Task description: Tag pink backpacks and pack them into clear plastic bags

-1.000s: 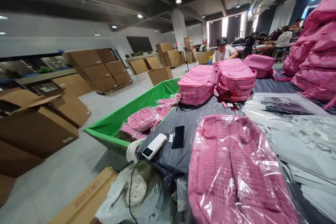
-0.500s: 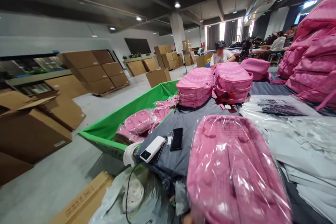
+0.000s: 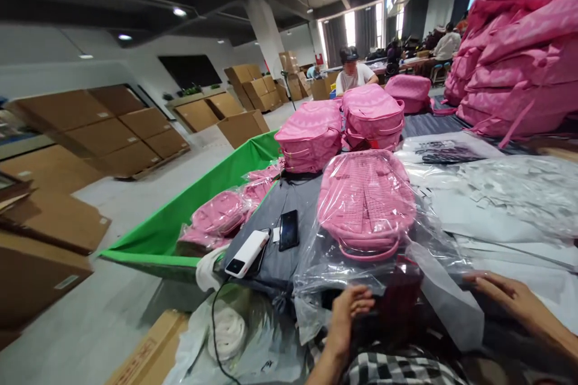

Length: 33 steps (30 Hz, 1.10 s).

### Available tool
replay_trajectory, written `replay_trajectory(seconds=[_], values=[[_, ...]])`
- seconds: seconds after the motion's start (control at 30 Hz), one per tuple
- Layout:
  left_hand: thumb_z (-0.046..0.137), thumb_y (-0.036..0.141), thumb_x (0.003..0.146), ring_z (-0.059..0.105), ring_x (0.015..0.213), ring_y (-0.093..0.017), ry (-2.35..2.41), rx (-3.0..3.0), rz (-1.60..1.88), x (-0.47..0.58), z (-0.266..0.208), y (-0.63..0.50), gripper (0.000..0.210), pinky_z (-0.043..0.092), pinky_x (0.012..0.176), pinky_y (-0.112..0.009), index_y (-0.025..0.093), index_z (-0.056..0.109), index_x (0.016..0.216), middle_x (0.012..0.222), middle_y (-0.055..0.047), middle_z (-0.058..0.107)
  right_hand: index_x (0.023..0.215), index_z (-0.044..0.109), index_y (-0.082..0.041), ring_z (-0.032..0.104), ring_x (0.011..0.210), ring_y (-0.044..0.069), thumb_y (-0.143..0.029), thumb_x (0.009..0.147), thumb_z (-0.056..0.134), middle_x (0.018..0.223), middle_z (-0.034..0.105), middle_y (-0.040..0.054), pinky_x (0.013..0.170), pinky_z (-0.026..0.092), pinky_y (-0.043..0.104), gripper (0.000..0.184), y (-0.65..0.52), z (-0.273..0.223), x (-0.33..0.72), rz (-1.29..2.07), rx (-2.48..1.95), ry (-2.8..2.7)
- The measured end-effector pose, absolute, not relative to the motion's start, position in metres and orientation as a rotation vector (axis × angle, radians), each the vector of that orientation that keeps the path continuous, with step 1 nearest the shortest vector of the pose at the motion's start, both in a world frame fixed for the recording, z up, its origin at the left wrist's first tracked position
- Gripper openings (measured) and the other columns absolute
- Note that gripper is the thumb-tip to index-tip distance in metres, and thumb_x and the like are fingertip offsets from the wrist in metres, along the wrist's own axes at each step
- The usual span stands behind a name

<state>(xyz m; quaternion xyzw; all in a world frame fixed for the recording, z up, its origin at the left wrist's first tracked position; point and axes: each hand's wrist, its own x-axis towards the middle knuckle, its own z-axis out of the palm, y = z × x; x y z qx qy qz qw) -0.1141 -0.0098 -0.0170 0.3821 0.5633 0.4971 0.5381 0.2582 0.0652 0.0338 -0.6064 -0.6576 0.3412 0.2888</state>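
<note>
A pink backpack [image 3: 365, 198] lies inside a clear plastic bag [image 3: 311, 280] on the dark-covered table in front of me. Its top handle faces me, and the bag's loose end spreads toward the table edge. At the left of that loose end is my left hand [image 3: 347, 319], its fingers slightly bent and nothing visible in them. My right hand [image 3: 508, 295] is at the right side of the plastic, fingers stretched out to the left; its fingertips are at the film. A white strip [image 3: 445, 295] and a dark red piece [image 3: 400, 295] show between the hands.
A green-rimmed bin [image 3: 180, 216] with bagged pink packs stands left. Phones [image 3: 289, 230] and a white device [image 3: 246, 254] lie nearby. Pink backpacks [image 3: 309, 135] stand behind, with a tall stack [image 3: 519, 54] at right. Plastic bags [image 3: 533, 192] lie right. A person [image 3: 354, 75] sits beyond.
The bagged backpack is now farther from me, with its handle end and the bag's loose end in sight. Both hands have come into view. The camera has turned right.
</note>
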Motion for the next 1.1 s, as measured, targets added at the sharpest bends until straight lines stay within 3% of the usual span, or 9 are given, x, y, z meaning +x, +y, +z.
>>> replay_trajectory(seconds=[0.07, 0.13, 0.3, 0.47, 0.63, 0.73, 0.87, 1.0, 1.1], values=[[0.062, 0.064, 0.084, 0.060, 0.128, -0.036, 1.332, 1.225, 1.077, -0.071, -0.013, 0.002, 0.063, 0.043, 0.115, -0.052, 0.018, 0.068, 0.127, 0.134, -0.015, 0.068, 0.089, 0.078, -0.022, 0.076, 0.091, 0.033, -0.067, 0.074, 0.062, 0.096, 0.079, 0.0137, 0.079, 0.062, 0.037, 0.050, 0.058, 0.025, 0.238, 0.986, -1.508, -1.794], [0.070, 0.047, 0.082, 0.052, 0.137, -0.034, 1.429, 1.420, 1.012, -0.040, -0.004, 0.020, 0.065, 0.034, 0.121, -0.052, 0.017, 0.060, 0.138, 0.142, -0.015, 0.062, 0.100, 0.076, -0.020, 0.076, 0.090, 0.032, -0.060, 0.070, 0.068, 0.098, 0.079, 0.0127, 0.082, 0.062, 0.039, 0.051, 0.055, 0.019, 0.216, 0.873, -1.536, -1.831], [0.060, 0.039, 0.092, 0.071, 0.096, -0.026, 1.446, 1.441, 0.943, -0.021, 0.016, 0.034, 0.034, 0.055, 0.094, -0.040, 0.016, 0.068, 0.115, 0.102, -0.010, 0.076, 0.117, 0.067, -0.018, 0.077, 0.081, 0.027, -0.038, 0.085, 0.051, 0.105, 0.078, 0.0111, 0.061, 0.059, 0.032, 0.041, 0.037, 0.007, 0.192, 0.170, -1.606, -1.914], [0.042, 0.026, 0.101, 0.070, 0.098, -0.023, 1.042, 2.055, 0.867, -0.027, 0.012, 0.023, 0.037, 0.057, 0.093, -0.037, 0.013, 0.061, 0.131, 0.111, -0.012, 0.074, 0.101, 0.067, -0.021, 0.067, 0.058, 0.014, -0.031, 0.102, 0.040, 0.083, 0.073, 0.0043, 0.053, 0.048, 0.023, 0.028, 0.000, 0.009, 0.191, -0.292, -1.377, -2.004], [0.052, 0.023, 0.099, 0.061, 0.117, -0.028, 1.062, 2.820, 0.709, -0.024, 0.019, 0.059, 0.031, 0.055, 0.099, -0.045, 0.015, 0.060, 0.128, 0.122, -0.015, 0.066, 0.085, 0.060, -0.022, 0.059, 0.052, 0.010, -0.020, 0.100, 0.041, 0.075, 0.065, 0.0006, 0.053, 0.043, 0.022, 0.024, -0.021, 0.017, 0.182, -0.277, -1.244, -2.059], [0.050, 0.023, 0.102, 0.047, 0.138, -0.026, 0.579, 3.228, 0.524, -0.015, 0.045, 0.083, 0.031, 0.042, 0.113, -0.044, 0.023, 0.059, 0.132, 0.140, -0.009, 0.059, 0.088, 0.059, -0.022, 0.058, 0.052, 0.009, -0.011, 0.095, 0.040, 0.074, 0.062, -0.0005, 0.051, 0.042, 0.020, 0.023, -0.031, 0.013, 0.177, -0.241, -1.176, -2.095], [0.052, 0.023, 0.102, 0.062, 0.107, -0.019, -0.156, 3.374, 0.101, 0.001, 0.065, 0.100, 0.018, 0.047, 0.099, -0.033, 0.023, 0.069, 0.095, 0.103, -0.003, 0.071, 0.095, 0.063, -0.021, 0.060, 0.054, 0.009, -0.005, 0.093, 0.039, 0.077, 0.066, 0.0012, 0.054, 0.046, 0.018, 0.029, -0.047, -0.005, 0.175, -0.290, -1.129, -2.103], [0.054, 0.020, 0.101, 0.065, 0.074, -0.017, -0.283, 3.369, -0.019, 0.001, 0.050, 0.102, 0.015, 0.050, 0.071, -0.029, 0.015, 0.068, 0.103, 0.080, -0.003, 0.069, 0.106, 0.067, -0.021, 0.065, 0.055, 0.009, -0.005, 0.090, 0.041, 0.085, 0.073, 0.0038, 0.056, 0.051, 0.016, 0.034, -0.061, -0.028, 0.179, -0.187, -1.133, -2.056], [0.049, 0.019, 0.102, 0.068, 0.076, -0.017, -0.189, 3.383, 0.005, -0.009, 0.035, 0.099, 0.020, 0.050, 0.074, -0.029, 0.010, 0.067, 0.103, 0.082, -0.007, 0.070, 0.132, 0.061, -0.021, 0.069, 0.057, 0.011, -0.007, 0.083, 0.043, 0.098, 0.077, 0.0050, 0.053, 0.052, 0.017, 0.054, -0.062, -0.039, 0.180, 0.007, -1.333, -2.012]])
